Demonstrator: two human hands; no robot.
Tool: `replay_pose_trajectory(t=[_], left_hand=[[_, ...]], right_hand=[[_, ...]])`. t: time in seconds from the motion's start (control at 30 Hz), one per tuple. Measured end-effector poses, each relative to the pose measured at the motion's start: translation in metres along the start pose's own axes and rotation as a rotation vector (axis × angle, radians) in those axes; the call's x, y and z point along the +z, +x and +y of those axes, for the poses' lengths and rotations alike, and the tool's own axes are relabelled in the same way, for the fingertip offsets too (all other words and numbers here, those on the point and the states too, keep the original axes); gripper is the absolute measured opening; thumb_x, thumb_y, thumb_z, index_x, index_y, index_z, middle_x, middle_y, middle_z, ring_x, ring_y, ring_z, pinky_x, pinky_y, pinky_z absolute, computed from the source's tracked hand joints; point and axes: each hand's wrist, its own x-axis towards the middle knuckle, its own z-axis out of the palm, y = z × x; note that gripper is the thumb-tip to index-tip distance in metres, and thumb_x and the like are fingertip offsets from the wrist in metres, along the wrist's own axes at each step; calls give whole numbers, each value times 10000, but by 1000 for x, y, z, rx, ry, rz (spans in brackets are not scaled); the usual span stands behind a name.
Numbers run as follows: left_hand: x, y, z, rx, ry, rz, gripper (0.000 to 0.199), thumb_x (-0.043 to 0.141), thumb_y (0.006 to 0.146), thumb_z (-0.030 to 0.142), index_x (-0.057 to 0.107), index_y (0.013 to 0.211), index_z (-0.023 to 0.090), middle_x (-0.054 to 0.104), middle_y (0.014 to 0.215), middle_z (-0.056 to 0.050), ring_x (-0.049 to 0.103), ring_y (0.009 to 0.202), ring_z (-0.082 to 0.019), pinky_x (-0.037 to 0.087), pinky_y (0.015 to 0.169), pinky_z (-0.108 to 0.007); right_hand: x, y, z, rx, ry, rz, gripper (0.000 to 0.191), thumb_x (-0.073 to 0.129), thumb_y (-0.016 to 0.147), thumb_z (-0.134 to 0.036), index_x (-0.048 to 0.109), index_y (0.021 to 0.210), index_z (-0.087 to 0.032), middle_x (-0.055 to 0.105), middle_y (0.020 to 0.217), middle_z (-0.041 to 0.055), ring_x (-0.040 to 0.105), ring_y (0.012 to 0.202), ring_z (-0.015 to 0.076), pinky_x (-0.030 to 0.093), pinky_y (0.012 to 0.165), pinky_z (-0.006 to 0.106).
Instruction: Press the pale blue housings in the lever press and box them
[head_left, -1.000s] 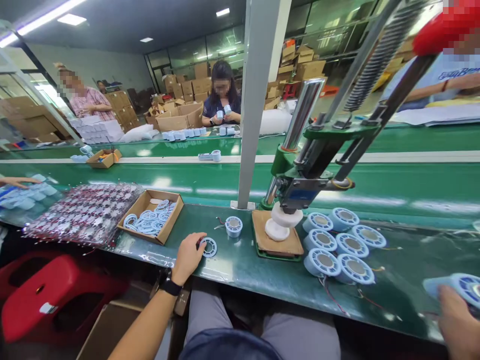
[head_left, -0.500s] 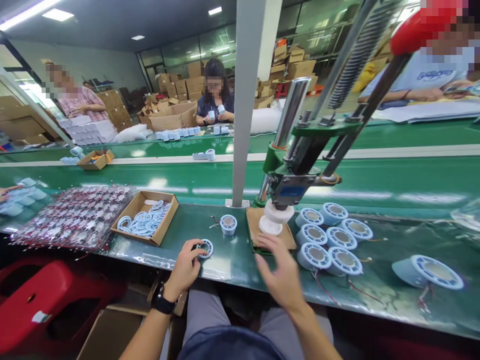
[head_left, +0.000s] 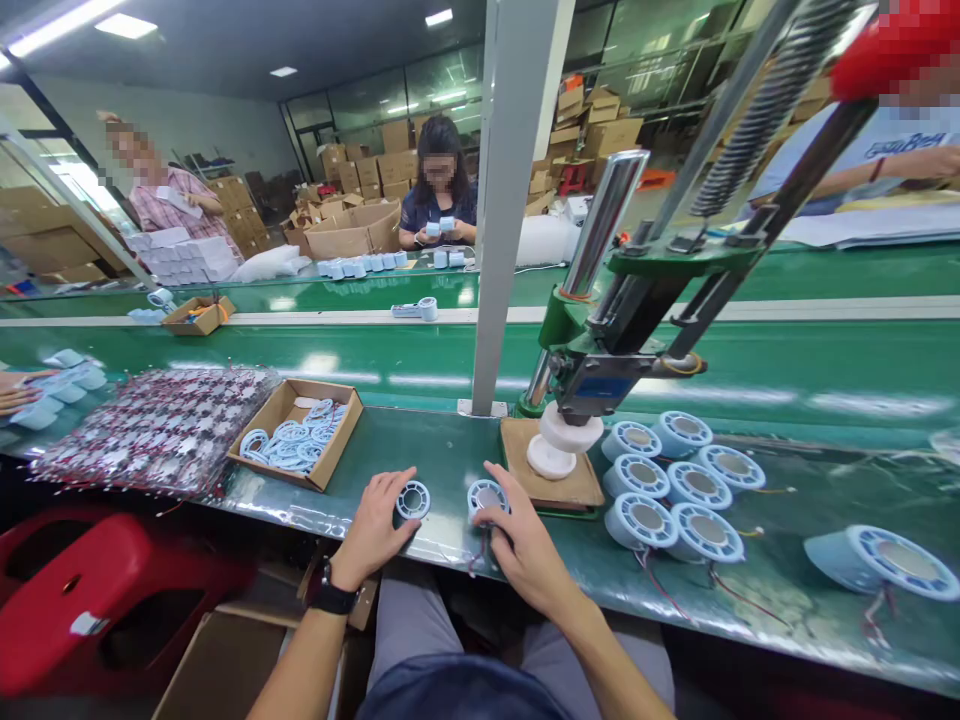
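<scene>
Lettering [head_left: 906, 147] on shirt [head_left: 829, 138], upper right: blurred, unreadable. Blue plate [head_left: 603, 387] on press [head_left: 627, 322]: too small to read. Ring [head_left: 425, 503]: flat on counter [head_left: 448, 535], round, axis upright. Left hand [head_left: 373, 522]: fingers curved beside ring; grip cannot be told. Unit [head_left: 487, 496]: between ring and press, grille face up, wires [head_left: 478, 556] toward near edge. Right hand [head_left: 528, 543]: thumb and fingers gripping unit.

Left hand [head_left: 373, 525] arched, right hand [head_left: 529, 550] curled, forearms [head_left: 304, 645] slanting inward
</scene>
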Motion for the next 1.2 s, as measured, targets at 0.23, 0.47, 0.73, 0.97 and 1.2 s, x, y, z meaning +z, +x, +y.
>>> replay_pose_trajectory(t=[0.23,0.47,0.73,0.97,1.2], left_hand=[[-1,0,-4,33,-5,-29,633,683,773,203,527,1383,276,562,1413,-86,440,1318,-310,351,1113,-526],[25,7,57,-180,-416,229,947,760,709,198,260,1510,265,665,1190,-57,647,992,-211,519,950,-379],[44,22,99,-125,-244,197,925,754,692,161,314,1499,259,619,1088,-60,595,1077,-273,495,962,-430],[51,16,106,-223,-273,286,878,759,709,161,338,1473,256,593,1083,-45,601,1046,-242,493,952,-418],[69,10,103,-220,-298,358,724,687,789,183,397,1450,232,589,1115,-78,585,1091,-251,486,970,-422]], right_hand=[[14,-23,-3,219,77,235,412,573,886,-299,543,1284,-197,510,1372,132,521,1285,261,492,1051,431],[38,-19,-2,307,76,253,504,577,812,-235,536,1310,-165,605,1281,124,618,1166,250,545,993,392],[41,-23,0,227,3,332,543,495,796,-141,513,1338,-124,606,1286,145,633,1156,221,565,961,353],[41,-25,3,224,-8,342,573,467,804,-96,498,1375,-139,600,1298,134,632,1157,209,565,963,350],[39,-23,-4,181,-18,289,506,471,887,-114,484,1391,-154,606,1243,141,629,1120,211,571,936,348]])
